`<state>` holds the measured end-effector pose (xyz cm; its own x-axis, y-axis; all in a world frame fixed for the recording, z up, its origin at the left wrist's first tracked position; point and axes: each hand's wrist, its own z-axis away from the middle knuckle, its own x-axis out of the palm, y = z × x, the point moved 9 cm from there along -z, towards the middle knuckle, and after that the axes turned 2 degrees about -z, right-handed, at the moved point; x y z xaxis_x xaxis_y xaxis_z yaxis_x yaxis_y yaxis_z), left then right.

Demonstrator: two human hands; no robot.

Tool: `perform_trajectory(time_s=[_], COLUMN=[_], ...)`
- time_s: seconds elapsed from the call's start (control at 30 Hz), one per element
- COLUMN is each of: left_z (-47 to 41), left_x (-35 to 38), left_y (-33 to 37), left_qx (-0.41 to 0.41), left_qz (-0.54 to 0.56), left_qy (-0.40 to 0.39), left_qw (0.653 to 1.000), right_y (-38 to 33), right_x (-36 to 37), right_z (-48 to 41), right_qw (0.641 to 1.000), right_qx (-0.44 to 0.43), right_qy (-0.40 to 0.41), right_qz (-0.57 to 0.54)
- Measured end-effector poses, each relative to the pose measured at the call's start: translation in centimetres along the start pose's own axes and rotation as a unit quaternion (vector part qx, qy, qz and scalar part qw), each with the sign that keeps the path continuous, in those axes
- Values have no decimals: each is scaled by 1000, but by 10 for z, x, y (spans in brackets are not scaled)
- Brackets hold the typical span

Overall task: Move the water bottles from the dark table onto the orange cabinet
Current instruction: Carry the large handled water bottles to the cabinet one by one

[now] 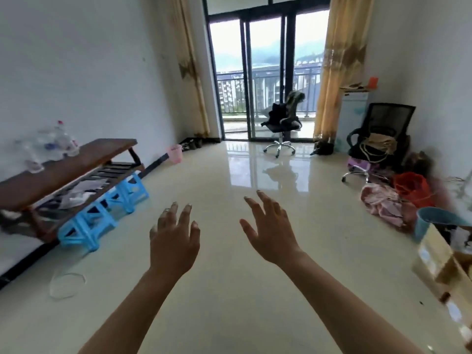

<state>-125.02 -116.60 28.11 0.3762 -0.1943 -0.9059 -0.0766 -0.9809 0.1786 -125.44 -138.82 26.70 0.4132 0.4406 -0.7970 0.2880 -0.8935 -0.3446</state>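
Several clear water bottles stand blurred on the dark brown table against the left wall. Both my hands are stretched out over the floor in the middle of the room, well right of the table. My left hand is palm down with fingers spread and holds nothing. My right hand is also open, fingers spread, and holds nothing. No orange cabinet is in view.
Blue plastic stools sit under the table's front. A pink bin stands by the left wall. Two office chairs, an orange bucket, cloth and a cardboard box crowd the right side. Glossy tiled floor stretches ahead to the balcony door.
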Motion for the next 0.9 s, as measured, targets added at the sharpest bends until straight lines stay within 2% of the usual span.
perform_trajectory(time_s=[0.1, 0.23, 0.4, 0.53, 0.67, 0.9], left_z=[-19, -50, -113, -189, -253, -318], left_x=[-11, -8, -4, -10, -16, 8], left_y=[-95, -179, -257, -323, -377, -482], left_qx=[-61, -114, -134, -175, -220, -292], left_qz=[-12, -30, -91, -170, -205, -234], left_qy=[17, 24, 62, 89, 109, 85], left_qw=[998, 993, 985, 966, 947, 923], right_y=[-74, -135, -181, -214, -251, -321], right_x=[58, 122, 200, 265, 310, 419], right_z=[-57, -118, -197, -296, -385, -485], right_qw=[998, 992, 980, 968, 952, 931], right_qx=[-53, -112, -187, -237, -293, -337], right_qy=[-27, -38, -51, -58, -60, -104], right_qz=[-13, -32, -53, -60, -63, -91])
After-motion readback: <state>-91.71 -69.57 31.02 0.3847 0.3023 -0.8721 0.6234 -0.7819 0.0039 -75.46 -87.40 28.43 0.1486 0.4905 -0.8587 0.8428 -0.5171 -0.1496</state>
